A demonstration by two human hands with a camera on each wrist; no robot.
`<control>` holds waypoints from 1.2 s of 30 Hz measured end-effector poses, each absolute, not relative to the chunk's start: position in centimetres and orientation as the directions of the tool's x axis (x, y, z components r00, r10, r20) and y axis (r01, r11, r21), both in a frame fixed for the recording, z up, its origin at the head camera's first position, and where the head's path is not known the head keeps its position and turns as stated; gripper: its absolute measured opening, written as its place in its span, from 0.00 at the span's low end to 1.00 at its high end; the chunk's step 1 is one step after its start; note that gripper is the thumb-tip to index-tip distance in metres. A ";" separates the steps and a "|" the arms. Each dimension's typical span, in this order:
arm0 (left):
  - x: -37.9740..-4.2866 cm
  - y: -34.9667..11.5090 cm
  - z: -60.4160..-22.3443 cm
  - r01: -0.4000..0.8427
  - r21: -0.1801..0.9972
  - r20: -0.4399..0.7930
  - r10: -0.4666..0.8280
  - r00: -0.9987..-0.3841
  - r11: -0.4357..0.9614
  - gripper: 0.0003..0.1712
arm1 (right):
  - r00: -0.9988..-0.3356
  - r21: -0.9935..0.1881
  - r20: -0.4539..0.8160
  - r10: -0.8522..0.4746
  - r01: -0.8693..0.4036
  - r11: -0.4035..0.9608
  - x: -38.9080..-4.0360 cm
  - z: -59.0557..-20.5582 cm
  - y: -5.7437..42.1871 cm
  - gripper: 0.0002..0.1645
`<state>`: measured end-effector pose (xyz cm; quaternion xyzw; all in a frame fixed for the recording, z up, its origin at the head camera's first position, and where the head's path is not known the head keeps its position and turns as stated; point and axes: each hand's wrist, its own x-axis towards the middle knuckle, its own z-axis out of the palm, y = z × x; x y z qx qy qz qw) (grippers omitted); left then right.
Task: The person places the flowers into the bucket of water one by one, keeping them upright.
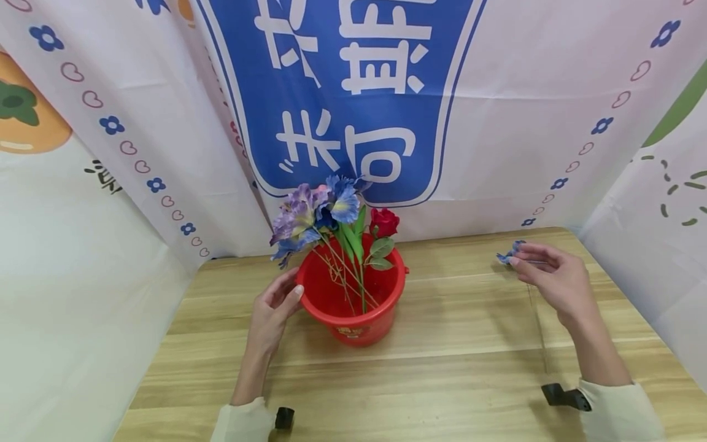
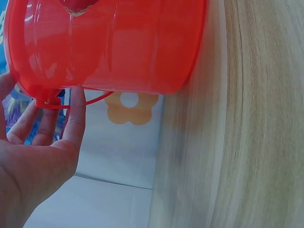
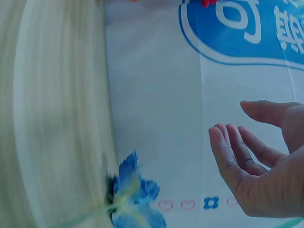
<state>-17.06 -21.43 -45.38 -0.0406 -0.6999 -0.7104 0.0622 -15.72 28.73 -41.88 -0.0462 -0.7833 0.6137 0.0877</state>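
Note:
A red plastic bucket stands upright on the table, with several artificial flowers leaning in it: purple and blue irises and a red rose. My left hand holds the bucket at its left rim, near the thin red handle; its thumb is on the rim. At the far right, my right hand hovers above a blue artificial iris with a long thin stem. In the right wrist view, thumb and fingers are apart with nothing between them, and the iris lies on the table.
The wood-grain table has its far edge against a white printed cloth with a blue sign panel. Cloth walls also stand at left and right. Black wrist devices are by both sleeves.

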 end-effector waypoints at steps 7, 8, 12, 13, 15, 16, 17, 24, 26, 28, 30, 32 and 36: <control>-17.1 -21.3 -45.4 0.144 0.989 0.144 -0.024 -0.989 -0.013 0.28 | -0.982 -0.979 0.045 0.182 -0.006 0.206 -15.0 -43.5 31.5 0.14; -17.2 -21.3 -45.5 0.143 0.990 0.143 -0.024 -0.989 -0.014 0.28 | -0.983 -0.978 0.036 0.180 0.003 0.209 -14.9 -43.7 31.9 0.14; -17.3 -21.3 -45.4 0.138 0.990 0.138 -0.021 -0.990 -0.011 0.28 | -0.986 -0.970 -0.003 0.168 0.043 0.238 -14.7 -44.4 33.1 0.14; -17.3 -21.4 -45.5 0.136 0.991 0.135 -0.020 -0.991 -0.008 0.28 | -0.986 -0.968 -0.012 0.164 0.053 0.246 -14.7 -44.6 33.3 0.14; -17.2 -21.4 -45.5 0.132 0.991 0.132 -0.018 -0.991 -0.007 0.28 | -0.987 -0.965 -0.038 0.157 0.077 0.250 -14.8 -44.9 33.7 0.13; -17.2 -21.4 -45.5 0.130 0.991 0.130 -0.017 -0.991 -0.006 0.28 | -0.987 -0.963 -0.054 0.154 0.092 0.252 -14.9 -45.1 33.9 0.14; -17.2 -21.4 -45.5 0.128 0.992 0.128 -0.018 -0.992 -0.006 0.28 | -0.986 -0.960 -0.072 0.148 0.109 0.260 -15.1 -45.3 34.1 0.17; -17.2 -21.6 -45.6 0.123 0.992 0.123 -0.018 -0.992 -0.004 0.28 | -0.975 -0.952 -0.213 0.058 0.220 0.211 -16.0 -47.9 35.6 0.42; -17.2 -21.6 -45.6 0.122 0.992 0.122 -0.016 -0.992 -0.004 0.28 | -0.966 -0.940 -0.257 0.030 0.257 0.225 -16.1 -48.4 35.8 0.46; -17.2 -21.6 -45.6 0.123 0.992 0.122 -0.015 -0.992 -0.004 0.28 | -0.957 -0.931 -0.292 0.008 0.286 0.225 -16.2 -48.7 36.0 0.48; -17.1 -21.6 -45.6 0.126 0.992 0.126 -0.016 -0.992 -0.003 0.28 | -0.951 -0.929 -0.308 -0.012 0.299 0.217 -16.2 -49.0 36.1 0.49; -17.1 -21.6 -45.5 0.129 0.992 0.128 -0.017 -0.992 0.000 0.28 | -0.947 -0.927 -0.319 -0.023 0.308 0.213 -16.4 -49.1 36.2 0.50; -17.2 -21.6 -45.4 0.129 0.992 0.129 -0.019 -0.991 -0.002 0.28 | -0.946 -0.931 -0.323 -0.039 0.310 0.192 -16.6 -49.4 36.3 0.50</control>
